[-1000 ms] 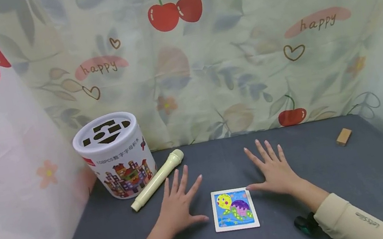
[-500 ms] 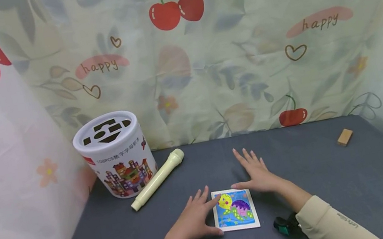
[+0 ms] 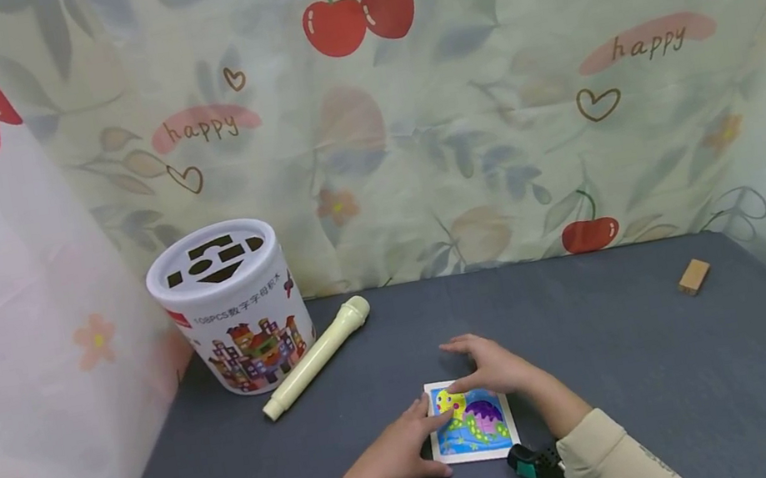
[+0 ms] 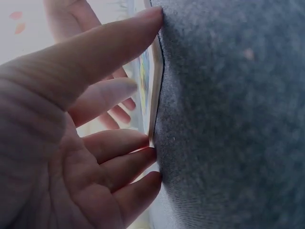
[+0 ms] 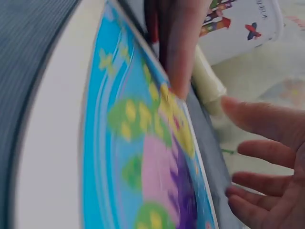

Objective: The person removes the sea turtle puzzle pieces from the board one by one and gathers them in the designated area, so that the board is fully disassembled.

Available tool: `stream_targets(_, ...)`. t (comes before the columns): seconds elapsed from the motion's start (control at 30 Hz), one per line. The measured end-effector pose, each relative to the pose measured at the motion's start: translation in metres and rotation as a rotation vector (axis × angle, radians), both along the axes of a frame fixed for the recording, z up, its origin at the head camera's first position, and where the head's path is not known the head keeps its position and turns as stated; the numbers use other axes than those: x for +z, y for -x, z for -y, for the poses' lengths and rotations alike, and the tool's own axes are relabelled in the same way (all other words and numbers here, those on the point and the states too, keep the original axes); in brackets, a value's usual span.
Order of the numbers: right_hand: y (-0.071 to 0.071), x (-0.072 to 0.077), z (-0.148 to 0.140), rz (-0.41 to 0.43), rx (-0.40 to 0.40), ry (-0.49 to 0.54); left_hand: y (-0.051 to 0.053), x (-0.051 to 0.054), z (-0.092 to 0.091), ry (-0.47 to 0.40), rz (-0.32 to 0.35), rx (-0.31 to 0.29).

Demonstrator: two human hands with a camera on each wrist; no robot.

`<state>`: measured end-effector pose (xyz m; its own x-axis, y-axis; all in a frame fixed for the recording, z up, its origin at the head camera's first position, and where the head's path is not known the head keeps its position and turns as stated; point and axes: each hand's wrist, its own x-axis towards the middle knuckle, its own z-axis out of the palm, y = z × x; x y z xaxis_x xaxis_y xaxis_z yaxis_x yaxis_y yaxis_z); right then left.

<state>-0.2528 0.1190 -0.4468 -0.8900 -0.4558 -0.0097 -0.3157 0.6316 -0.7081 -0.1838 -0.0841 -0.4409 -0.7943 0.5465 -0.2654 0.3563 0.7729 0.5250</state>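
A small square picture board point(image 3: 472, 435) with a white frame and a cartoon turtle lies flat on the dark table. At its left edge is my left hand point(image 3: 392, 457), index finger over the picture and thumb by the near left corner. In the left wrist view, the fingertips point(image 4: 153, 179) touch the board's side and the tabletop. My right hand point(image 3: 499, 367) hovers over the board's far edge, fingers loosely bent and holding nothing. The right wrist view shows that hand's thumb and fingers point(image 5: 267, 152) apart from the board.
A white bucket point(image 3: 245, 321) with shaped slots in its lid stands at the back left. Against it lies a cream microphone-shaped stick point(image 3: 315, 360). A small wooden block point(image 3: 694, 276) sits at the far right. A printed curtain point(image 3: 486, 129) closes off the back and sides.
Both hands have come down and inward to the board from either side, their spread fingers drawing closer together. The left hand has reached the board's left edge. The board has stayed in place.
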Motion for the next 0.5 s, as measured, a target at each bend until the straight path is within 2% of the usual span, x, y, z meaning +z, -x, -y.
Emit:
stream_targets(0.23,0.000,-0.001,0.009,0.037,0.070,0.073,0.000,-0.003,0.003,-0.011,-0.032,-0.033)
stream_targets(0.4,0.001,-0.004,0.012,0.073,0.149,0.104,0.001,-0.004,0.007,-0.027,-0.034,-0.039)
stream_targets(0.5,0.001,-0.007,0.013,0.107,0.157,0.109,0.001,-0.004,0.009,-0.016,-0.029,-0.041)
